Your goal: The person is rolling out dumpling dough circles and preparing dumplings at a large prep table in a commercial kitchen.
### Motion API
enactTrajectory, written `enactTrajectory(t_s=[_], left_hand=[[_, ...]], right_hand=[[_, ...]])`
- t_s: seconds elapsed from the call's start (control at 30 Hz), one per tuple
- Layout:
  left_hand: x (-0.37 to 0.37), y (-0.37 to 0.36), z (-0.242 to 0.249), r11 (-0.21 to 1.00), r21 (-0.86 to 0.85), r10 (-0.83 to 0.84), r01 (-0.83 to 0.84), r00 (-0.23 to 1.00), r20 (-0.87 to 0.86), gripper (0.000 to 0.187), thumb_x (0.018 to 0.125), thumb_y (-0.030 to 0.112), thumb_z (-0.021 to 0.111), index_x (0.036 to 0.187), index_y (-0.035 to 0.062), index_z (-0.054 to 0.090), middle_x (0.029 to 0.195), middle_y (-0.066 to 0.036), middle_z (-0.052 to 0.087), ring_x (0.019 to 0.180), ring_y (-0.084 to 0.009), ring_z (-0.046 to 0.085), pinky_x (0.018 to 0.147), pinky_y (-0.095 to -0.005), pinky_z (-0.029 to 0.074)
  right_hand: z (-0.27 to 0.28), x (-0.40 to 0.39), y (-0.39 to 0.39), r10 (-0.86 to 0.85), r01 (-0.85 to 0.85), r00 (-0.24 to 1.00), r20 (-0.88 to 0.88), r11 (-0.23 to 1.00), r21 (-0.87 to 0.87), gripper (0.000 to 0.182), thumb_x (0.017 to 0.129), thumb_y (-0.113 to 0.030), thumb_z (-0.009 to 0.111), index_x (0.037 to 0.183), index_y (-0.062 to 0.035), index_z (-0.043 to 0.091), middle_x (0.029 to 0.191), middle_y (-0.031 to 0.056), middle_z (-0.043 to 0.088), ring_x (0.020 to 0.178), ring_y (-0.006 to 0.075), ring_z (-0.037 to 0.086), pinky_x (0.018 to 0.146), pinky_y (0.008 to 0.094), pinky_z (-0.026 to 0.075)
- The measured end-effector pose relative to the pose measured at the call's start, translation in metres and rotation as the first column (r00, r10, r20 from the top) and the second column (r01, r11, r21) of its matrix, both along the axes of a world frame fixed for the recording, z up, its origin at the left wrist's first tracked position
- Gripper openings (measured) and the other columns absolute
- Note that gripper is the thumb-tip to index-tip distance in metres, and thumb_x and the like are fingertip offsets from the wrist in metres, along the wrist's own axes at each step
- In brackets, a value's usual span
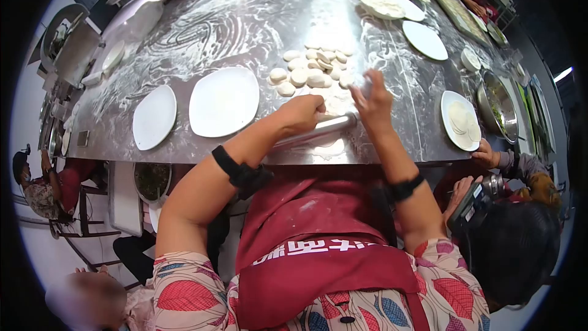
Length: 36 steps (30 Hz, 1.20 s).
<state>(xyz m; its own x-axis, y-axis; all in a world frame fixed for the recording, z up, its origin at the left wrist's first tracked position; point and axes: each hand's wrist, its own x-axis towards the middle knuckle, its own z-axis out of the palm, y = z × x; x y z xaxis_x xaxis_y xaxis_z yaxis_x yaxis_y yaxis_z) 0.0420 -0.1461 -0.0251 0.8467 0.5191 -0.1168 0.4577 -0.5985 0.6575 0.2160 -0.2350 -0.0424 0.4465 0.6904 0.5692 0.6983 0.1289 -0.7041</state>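
A metallic rolling pin (331,125) lies slantwise near the table's front edge. My left hand (300,114) is closed just above its left part, with curled fingertips; what they hold is hidden. To its right my right hand (373,99) is raised over the pin's right end, fingers apart and slightly blurred, holding nothing visible. A pale round of dough (331,147) shows on the table in front of the pin. Beyond both hands, small flattened dough pieces (299,77) lie in a loose, partly overlapping group on floured metal.
Two white plates (224,102) stand left on the table (184,43). At right, a plate (450,138) holds round wrappers beside a metal bowl (497,107) of filling. A flour dish (383,6) is farther back. Another person's hand (486,154) touches the right plate's edge.
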Motion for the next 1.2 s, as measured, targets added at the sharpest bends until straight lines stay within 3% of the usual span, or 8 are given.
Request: enactTrajectory(t_s=[0.17,0.4,0.5,0.67,0.8,1.0,1.13,1.2], left_hand=[[0.001,-0.002,-0.015,0.999,0.003,0.042,-0.042,0.999,0.002,0.024,0.08,0.02,0.056,0.092,-0.0004,0.062,0.092,-0.023,0.062,0.09,-0.0372,0.059,0.078,-0.0415,0.046],[-0.044,0.005,0.011,0.995,-0.073,0.081,-0.068,0.979,0.189,0.02,0.079,0.014,0.061,0.092,-0.0004,0.057,0.082,-0.014,0.06,0.076,-0.0232,0.058,0.07,-0.0341,0.047],[-0.095,0.05,0.041,0.959,-0.227,0.229,-0.167,0.931,0.285,0.023,0.076,0.013,0.061,0.094,-0.0018,0.058,0.083,-0.015,0.061,0.08,-0.023,0.06,0.07,-0.0362,0.047],[-0.123,0.109,0.055,0.898,0.237,0.335,-0.37,0.926,0.176,0.023,0.078,0.013,0.06,0.096,-0.0018,0.06,0.089,-0.016,0.064,0.084,-0.0269,0.062,0.073,-0.0348,0.048],[-0.06,0.129,0.012,0.91,0.348,0.232,-0.223,0.973,0.017,0.022,0.08,0.022,0.058,0.094,0.0067,0.064,0.094,-0.016,0.064,0.089,-0.034,0.06,0.077,-0.0407,0.047],[-0.015,0.129,-0.013,0.884,0.448,0.235,-0.136,0.957,-0.173,0.027,0.076,0.024,0.066,0.09,0.0019,0.063,0.089,-0.017,0.064,0.082,-0.0298,0.062,0.073,-0.037,0.048],[-0.012,0.118,0.004,0.914,0.333,0.264,-0.233,0.963,-0.05,0.019,0.07,0.016,0.069,0.08,0.0022,0.061,0.077,-0.013,0.064,0.068,-0.023,0.061,0.061,-0.0325,0.047],[-0.01,0.105,0.005,0.972,0.083,0.208,-0.219,0.97,0.125,0.017,0.071,0.014,0.07,0.079,0.0019,0.061,0.075,-0.01,0.063,0.067,-0.0186,0.06,0.059,-0.0305,0.047]], right_hand=[[0.004,-0.005,-0.013,-0.064,0.058,0.99,0.128,0.997,0.052,0.038,0.074,-0.01,0.071,0.102,-0.0046,0.045,0.073,0.019,0.057,0.065,0.0395,0.056,0.057,0.0402,0.045],[-0.003,-0.02,-0.072,-0.009,0.013,0.996,-0.084,0.999,0.046,0.036,0.076,-0.002,0.068,0.103,-0.0082,0.046,0.056,0.0018,0.043,0.046,0.0089,0.044,0.044,0.0242,0.036],[-0.002,-0.02,-0.066,0.006,0.0,0.994,-0.11,0.999,0.055,0.036,0.076,0.0,0.068,0.103,-0.0078,0.046,0.058,0.0016,0.041,0.047,0.0092,0.039,0.045,0.0234,0.035],[-0.01,-0.013,-0.062,0.011,-0.005,0.996,-0.086,0.998,0.061,0.035,0.077,0.001,0.066,0.104,-0.008,0.045,0.06,0.0022,0.048,0.048,0.0089,0.048,0.044,0.0232,0.038],[-0.006,-0.016,-0.064,0.016,-0.011,0.998,-0.067,0.997,0.078,0.037,0.074,0.001,0.068,0.103,-0.007,0.046,0.068,0.004,0.047,0.049,0.0091,0.04,0.045,0.0235,0.035],[-0.008,-0.016,-0.065,0.009,-0.004,0.999,-0.046,0.995,0.103,0.037,0.074,0.002,0.068,0.102,-0.0063,0.046,0.069,0.0029,0.048,0.049,0.0076,0.042,0.045,0.023,0.035],[-0.008,-0.016,-0.07,0.074,-0.063,0.985,-0.157,0.995,0.075,0.036,0.075,0.002,0.068,0.103,-0.0063,0.046,0.07,0.004,0.05,0.05,0.0074,0.045,0.046,0.0226,0.037],[0.001,-0.02,-0.077,0.074,-0.064,0.99,-0.121,0.994,0.085,0.036,0.075,0.001,0.068,0.103,-0.006,0.046,0.07,0.0043,0.052,0.051,0.0076,0.048,0.046,0.0225,0.039]])
